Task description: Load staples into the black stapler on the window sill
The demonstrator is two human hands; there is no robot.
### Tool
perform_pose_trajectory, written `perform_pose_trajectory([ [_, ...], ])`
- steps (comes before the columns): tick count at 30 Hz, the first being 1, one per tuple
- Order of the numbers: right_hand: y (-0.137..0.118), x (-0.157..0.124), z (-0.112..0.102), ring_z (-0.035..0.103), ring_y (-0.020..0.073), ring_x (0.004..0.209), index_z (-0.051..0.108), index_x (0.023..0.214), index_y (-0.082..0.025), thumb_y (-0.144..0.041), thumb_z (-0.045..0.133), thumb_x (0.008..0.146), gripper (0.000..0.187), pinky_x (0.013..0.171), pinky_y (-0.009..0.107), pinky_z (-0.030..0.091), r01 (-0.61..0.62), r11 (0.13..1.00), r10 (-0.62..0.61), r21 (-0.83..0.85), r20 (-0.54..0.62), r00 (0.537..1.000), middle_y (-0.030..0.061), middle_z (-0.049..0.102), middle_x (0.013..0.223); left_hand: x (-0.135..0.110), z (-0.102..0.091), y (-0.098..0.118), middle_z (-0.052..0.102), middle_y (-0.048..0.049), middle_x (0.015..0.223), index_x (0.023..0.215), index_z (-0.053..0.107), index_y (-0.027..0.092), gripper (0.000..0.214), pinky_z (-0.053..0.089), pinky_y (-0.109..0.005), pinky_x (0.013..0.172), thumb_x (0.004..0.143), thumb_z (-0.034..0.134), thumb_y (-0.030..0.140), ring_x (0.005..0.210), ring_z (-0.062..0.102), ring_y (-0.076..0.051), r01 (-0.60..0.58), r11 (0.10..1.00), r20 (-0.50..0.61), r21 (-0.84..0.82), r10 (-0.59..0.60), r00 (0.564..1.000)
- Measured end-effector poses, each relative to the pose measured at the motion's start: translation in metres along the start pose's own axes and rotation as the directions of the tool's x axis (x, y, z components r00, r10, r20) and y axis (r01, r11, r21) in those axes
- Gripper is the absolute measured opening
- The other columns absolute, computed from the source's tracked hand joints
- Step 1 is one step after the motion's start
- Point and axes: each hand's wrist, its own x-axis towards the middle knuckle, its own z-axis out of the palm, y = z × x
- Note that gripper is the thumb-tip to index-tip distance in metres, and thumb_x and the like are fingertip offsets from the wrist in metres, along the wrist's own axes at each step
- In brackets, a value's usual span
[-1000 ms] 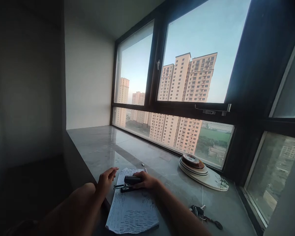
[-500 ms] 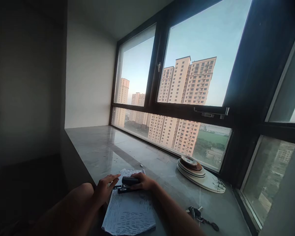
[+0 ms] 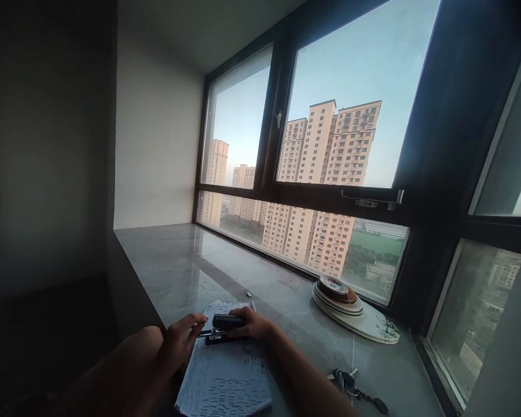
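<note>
A black stapler (image 3: 226,322) lies over sheets of paper (image 3: 226,376) covered in rows of short dark marks. My right hand (image 3: 256,323) is closed around its right end. The stapler's top arm is lifted off its base, and a thin metal strip juts out toward the left. My left hand (image 3: 181,336) is at that strip, thumb and forefinger drawn together in a pinch. Anything between these fingertips is too small to make out.
On the stone sill (image 3: 165,255), a small pale piece (image 3: 249,295) and dark bits lie beyond the paper. Stacked plates (image 3: 338,295) on an oval board (image 3: 380,327) stand by the window (image 3: 342,116). Keys (image 3: 345,379) lie at front right. My bent knee (image 3: 150,339) is left of the paper.
The fingers of my left hand have drawn closer into a pinch by the stapler's left end. My right hand keeps its hold on the stapler, and the view has shifted slightly.
</note>
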Motion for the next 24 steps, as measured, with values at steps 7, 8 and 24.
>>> perform_pose_trajectory([
  [7,-0.009,-0.001,0.001,0.047,0.0127,0.069,0.062,0.083,-0.017,-0.049,0.075,0.074,0.036,0.062,0.023,0.037,0.002,1.0,-0.002,0.031,0.019,1.0,-0.0028,0.052,0.076,0.0,-0.002,0.002,0.07,-0.0017,0.085,0.101,0.071,0.024,0.02,0.052,-0.022,0.069,0.094,0.055,0.033,0.08,0.067,-0.015,-0.057,0.998,-0.076,-0.022,0.055,0.996],
  [8,-0.01,-0.002,0.001,0.047,0.0131,0.07,0.062,0.082,-0.017,-0.049,0.075,0.074,0.036,0.063,0.023,0.038,-0.002,1.0,0.002,0.019,0.012,1.0,-0.0025,0.053,0.077,0.001,-0.002,0.002,0.069,-0.0019,0.084,0.103,0.071,0.024,0.02,0.052,-0.022,0.069,0.094,0.055,0.032,0.079,0.066,-0.015,-0.079,0.996,-0.067,-0.036,0.076,0.995],
  [24,0.005,0.001,0.003,0.047,0.0127,0.069,0.064,0.083,-0.017,-0.049,0.077,0.069,0.038,0.061,0.022,0.037,-0.01,0.999,0.01,0.046,0.0,1.0,-0.003,0.054,0.076,-0.002,0.0,0.007,0.072,-0.0051,0.097,0.102,0.073,0.024,0.021,0.054,-0.03,0.086,0.086,0.06,0.023,0.093,0.067,-0.019,-0.019,1.0,0.119,-0.022,0.022,0.993],
])
